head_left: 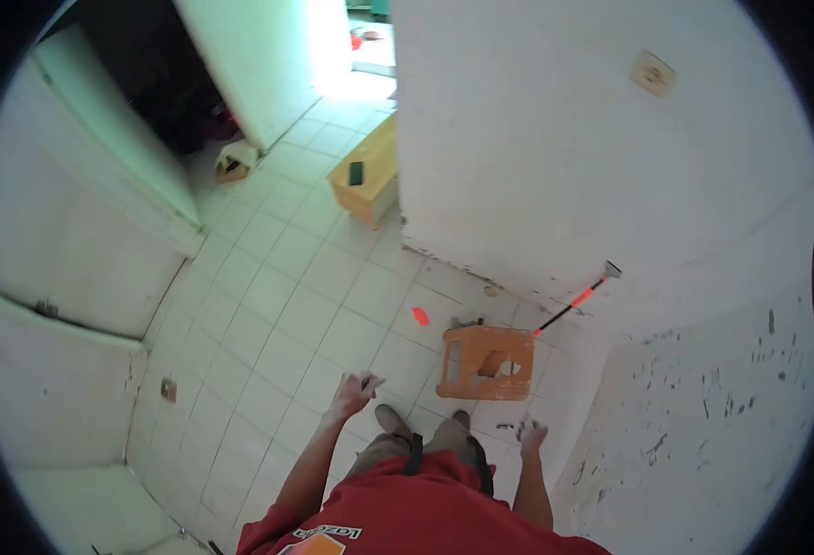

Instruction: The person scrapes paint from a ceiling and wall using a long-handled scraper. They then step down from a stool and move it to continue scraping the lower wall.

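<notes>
My left hand [356,394] hangs over the tiled floor, left of my shoes. Its whitish, dusty fingers are curled in, and a small dark spot shows among them that I cannot make out. My right hand [532,432] is low on the right, fingers drawn together; whatever they may hold is too small to tell. Between and beyond both hands is an orange-brown stool [521,340] with a hole in its top, touched by neither hand. From behind it a long-handled scraper [581,300] in orange and black slants up against the wall.
A bright orange-red piece [420,316] lies on the floor left of the stool. Farther off, a wooden bench [384,153] carries a phone [357,173]. Scuffed white walls [518,139] close in the right side, and a small box [168,390] lies at left.
</notes>
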Tool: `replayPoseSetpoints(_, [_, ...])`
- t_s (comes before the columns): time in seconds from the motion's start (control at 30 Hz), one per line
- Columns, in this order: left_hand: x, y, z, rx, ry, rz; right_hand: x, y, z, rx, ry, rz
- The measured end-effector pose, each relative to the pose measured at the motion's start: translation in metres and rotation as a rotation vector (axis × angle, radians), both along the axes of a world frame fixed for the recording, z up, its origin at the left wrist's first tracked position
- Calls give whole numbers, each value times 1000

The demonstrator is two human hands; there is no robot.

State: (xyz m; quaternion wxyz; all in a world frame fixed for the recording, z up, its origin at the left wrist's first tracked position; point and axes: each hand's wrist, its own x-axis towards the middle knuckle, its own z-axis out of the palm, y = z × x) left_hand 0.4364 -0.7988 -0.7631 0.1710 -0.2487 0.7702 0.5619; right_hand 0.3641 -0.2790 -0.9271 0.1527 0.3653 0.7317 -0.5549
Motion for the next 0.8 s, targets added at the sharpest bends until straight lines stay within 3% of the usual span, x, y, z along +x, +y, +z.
replayPoseSetpoints(0.03, [4, -12, -2, -164, 98, 32, -21, -49, 4, -50, 76, 68])
replayPoseSetpoints(0.07, [1, -26, -4, -333, 203, 64, -43, -115, 53, -54, 177, 300])
replayPoseSetpoints(0.1, [-1, -41, -5, -337, 215, 95, -61, -166, 63, -151, 421, 522])
replayPoseSetpoints(0.13, [-1, -56, -5, -75, 161, 204, -68, -241, 144, 114, 607, 807])
replayPoseSetpoints(0.17, [-1, -70, -5, 188, 107, 304, -77, -298, 147, -18, 731, 872])
replayPoseSetpoints(0.2, [-5, -76, 7, 186, 111, 322, -77, -352, 190, -69, 692, 1005])
replayPoseSetpoints(0.27, [-13, -84, 42, 775, 339, 714, -66, -454, 265, -194, 824, 1223])
replayPoseSetpoints(0.3, [-13, -104, 43, 983, 353, 702, -58, -500, 277, -297, 873, 1298])
replayPoseSetpoints(0.33, [-14, -117, 55, 981, 356, 715, -50, -540, 281, -400, 922, 1368])
replayPoseSetpoints(0.37, [-19, -126, 75, 1174, 464, 790, -44, -576, 275, -406, 922, 1380])
replayPoseSetpoints(0.4, [-24, -143, 86, 1366, 574, 858, -43, -611, 262, -337, 1023, 1548])
replayPoseSetpoints(0.43, [-21, -166, 76, 1004, 568, 1092, -49, -642, 244, -261, 1124, 1707])
replayPoseSetpoints(0.47, [-14, -191, 68, 1005, 572, 1091, -60, -669, 226, -259, 1127, 1709])
replayPoseSetpoints(0.53, [-10, -257, 91, 1583, 686, 1074, -96, -729, 178, 24, 1049, 1800])
replayPoseSetpoints(0.57, [-7, -285, 92, 1579, 682, 1069, -112, -754, 154, 23, 1052, 1792])
replayPoseSetpoints(0.63, [-7, -346, 83, 663, 646, 880, -163, -798, 119, 78, 701, 1705])
replayPoseSetpoints(0.7, [-1, -422, 37, 433, 553, 1022, -209, -832, 107, 158, 638, 1803])
replayPoseSetpoints(0.77, [16, -494, -20, 13, 105, 1123, -262, -873, 84, 51, 541, 1824])
replayPoseSetpoints(0.8, [31, -515, -36, -266, -146, 1031, -273, -888, 76, -35, 419, 1824])
